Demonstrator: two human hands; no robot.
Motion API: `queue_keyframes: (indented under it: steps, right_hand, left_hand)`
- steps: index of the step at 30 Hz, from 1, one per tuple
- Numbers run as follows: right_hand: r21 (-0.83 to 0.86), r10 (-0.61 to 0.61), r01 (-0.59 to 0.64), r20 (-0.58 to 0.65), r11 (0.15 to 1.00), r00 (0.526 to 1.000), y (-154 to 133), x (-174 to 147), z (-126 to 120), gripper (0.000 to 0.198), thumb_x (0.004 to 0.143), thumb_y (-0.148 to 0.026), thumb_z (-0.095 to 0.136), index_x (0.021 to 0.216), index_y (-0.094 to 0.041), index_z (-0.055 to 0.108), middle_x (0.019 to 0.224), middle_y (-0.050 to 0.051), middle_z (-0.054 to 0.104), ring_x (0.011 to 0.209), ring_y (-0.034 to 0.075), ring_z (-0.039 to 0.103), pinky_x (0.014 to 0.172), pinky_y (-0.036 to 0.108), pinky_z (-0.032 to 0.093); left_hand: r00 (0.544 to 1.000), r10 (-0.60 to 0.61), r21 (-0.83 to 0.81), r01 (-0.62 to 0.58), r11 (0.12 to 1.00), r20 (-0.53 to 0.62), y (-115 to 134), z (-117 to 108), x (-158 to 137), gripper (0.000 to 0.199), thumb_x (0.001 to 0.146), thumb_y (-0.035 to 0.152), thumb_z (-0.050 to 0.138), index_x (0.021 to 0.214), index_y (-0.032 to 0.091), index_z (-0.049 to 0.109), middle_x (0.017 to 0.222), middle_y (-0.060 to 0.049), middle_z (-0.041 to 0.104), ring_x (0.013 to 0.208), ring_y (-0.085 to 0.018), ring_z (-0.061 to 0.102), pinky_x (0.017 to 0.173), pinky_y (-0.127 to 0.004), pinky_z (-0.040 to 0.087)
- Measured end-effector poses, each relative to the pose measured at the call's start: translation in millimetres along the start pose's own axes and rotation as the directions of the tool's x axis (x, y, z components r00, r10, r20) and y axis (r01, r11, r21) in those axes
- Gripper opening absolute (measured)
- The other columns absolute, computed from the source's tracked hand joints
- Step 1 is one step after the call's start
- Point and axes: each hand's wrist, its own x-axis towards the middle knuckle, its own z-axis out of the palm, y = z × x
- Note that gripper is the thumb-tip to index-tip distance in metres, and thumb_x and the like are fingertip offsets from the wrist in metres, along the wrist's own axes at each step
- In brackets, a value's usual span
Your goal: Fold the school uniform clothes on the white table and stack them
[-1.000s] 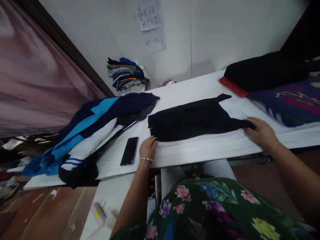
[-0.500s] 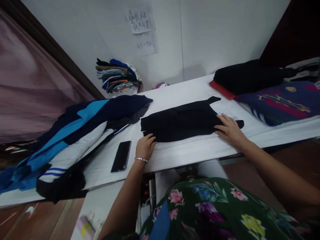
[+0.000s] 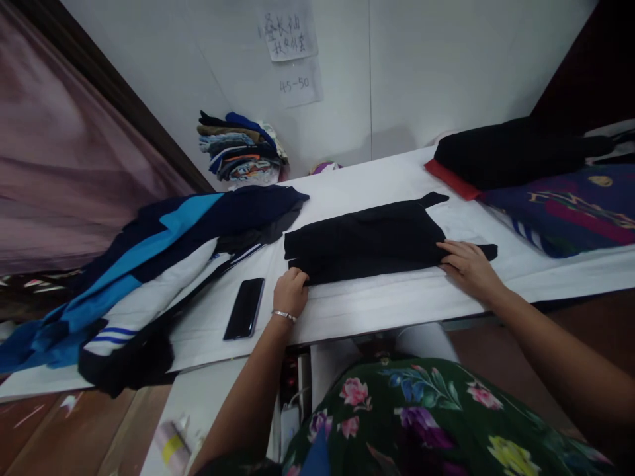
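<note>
A black garment [image 3: 367, 241], folded into a long strip, lies across the white-covered table. Two narrow ends of it stick out at the right, one at the back and one at the front. At its near left corner my left hand [image 3: 291, 292], with a silver bangle on the wrist, has its fingers curled over the cloth edge. My right hand [image 3: 466, 264] rests on the right end near the front edge, fingers stretched out over the fabric. Its thumb is hard to make out.
Left of the garment lies a dark phone [image 3: 244, 309]. Beyond it spreads a heap of blue, black and white jackets [image 3: 163, 264]. A stack of folded clothes [image 3: 241, 147] stands by the wall. Folded garments [image 3: 560, 198] lie at the right. Handwritten paper signs [image 3: 290, 33] hang on the wall.
My right hand has slid toward the near edge of the garment and its fingers are closer together. My left fingers have curled more at the corner. The view has shifted slightly.
</note>
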Motion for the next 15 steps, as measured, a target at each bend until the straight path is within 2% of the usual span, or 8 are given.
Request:
queue_keyframes:
  steps: [5, 7, 9, 12, 13, 15]
  right_hand:
    - [0.003, 0.0, 0.0, 0.041, 1.0, 0.999, -0.4, -1.9, -2.4, 0.023, 0.088, -0.031, 0.048, 0.081, -0.024, 0.069, 0.129, 0.007, 0.06, 0.124, 0.03, 0.05, 0.101, 0.054, 0.037]
    - [0.005, 0.005, -0.005, 0.043, 1.0, 0.999, -7.9, 0.2, -5.9, 0.022, 0.087, -0.033, 0.049, 0.091, -0.024, 0.069, 0.134, 0.008, 0.056, 0.128, 0.031, 0.046, 0.104, 0.056, 0.033]
    - [0.031, -0.003, 0.002, 0.023, 1.0, 1.0, -21.4, 6.1, -9.0, 0.029, 0.087, -0.038, 0.053, 0.108, -0.024, 0.066, 0.141, 0.01, 0.049, 0.132, 0.032, 0.041, 0.108, 0.057, 0.029]
    - [0.095, -0.068, 0.066, 0.013, 0.993, 0.998, -47.3, 20.0, -8.1, 0.04, 0.087, -0.038, 0.055, 0.127, -0.029, 0.058, 0.149, 0.008, 0.039, 0.137, 0.031, 0.033, 0.109, 0.057, 0.026]
    - [0.113, -0.112, 0.108, 0.035, 0.988, 0.993, -55.0, 24.3, -5.5, 0.04, 0.088, -0.036, 0.055, 0.127, -0.031, 0.058, 0.15, 0.006, 0.037, 0.139, 0.031, 0.031, 0.11, 0.058, 0.026]
    - [0.145, -0.21, 0.193, 0.112, 0.97, 0.971, -66.0, 29.4, 3.0, 0.037, 0.088, -0.034, 0.054, 0.125, -0.033, 0.06, 0.15, 0.005, 0.037, 0.139, 0.031, 0.03, 0.109, 0.06, 0.026]
  left_hand:
    - [0.994, 0.035, -0.021, -0.033, 0.999, 0.102, -1.3, -8.4, -0.6, 0.031, 0.072, 0.005, 0.051, 0.091, 0.024, 0.068, 0.095, -0.007, 0.061, 0.091, -0.023, 0.059, 0.076, -0.035, 0.047]
    - [0.991, 0.059, -0.069, -0.051, 0.996, 0.118, -0.3, -15.3, -2.0, 0.036, 0.071, 0.003, 0.05, 0.093, 0.023, 0.069, 0.096, -0.006, 0.063, 0.09, -0.022, 0.059, 0.078, -0.033, 0.048]
    - [0.996, 0.056, -0.146, -0.045, 0.988, 0.073, 3.3, -21.2, -2.3, 0.038, 0.07, 0.003, 0.05, 0.096, 0.022, 0.069, 0.098, -0.005, 0.064, 0.092, -0.02, 0.06, 0.08, -0.031, 0.048]
    - [0.997, 0.019, -0.211, -0.035, 0.977, -0.074, 13.3, -22.5, 1.5, 0.028, 0.078, 0.009, 0.051, 0.097, 0.021, 0.068, 0.099, -0.005, 0.065, 0.094, -0.019, 0.059, 0.084, -0.031, 0.047]
    - [0.996, 0.02, -0.202, -0.039, 0.979, -0.092, 16.9, -20.4, 3.6, 0.023, 0.081, 0.012, 0.051, 0.095, 0.021, 0.067, 0.097, -0.005, 0.065, 0.093, -0.019, 0.059, 0.084, -0.032, 0.047]
    - [0.998, 0.038, -0.161, -0.044, 0.986, -0.043, 22.2, -14.0, 7.0, 0.017, 0.085, 0.018, 0.051, 0.088, 0.021, 0.068, 0.091, -0.005, 0.065, 0.088, -0.02, 0.058, 0.079, -0.033, 0.048]
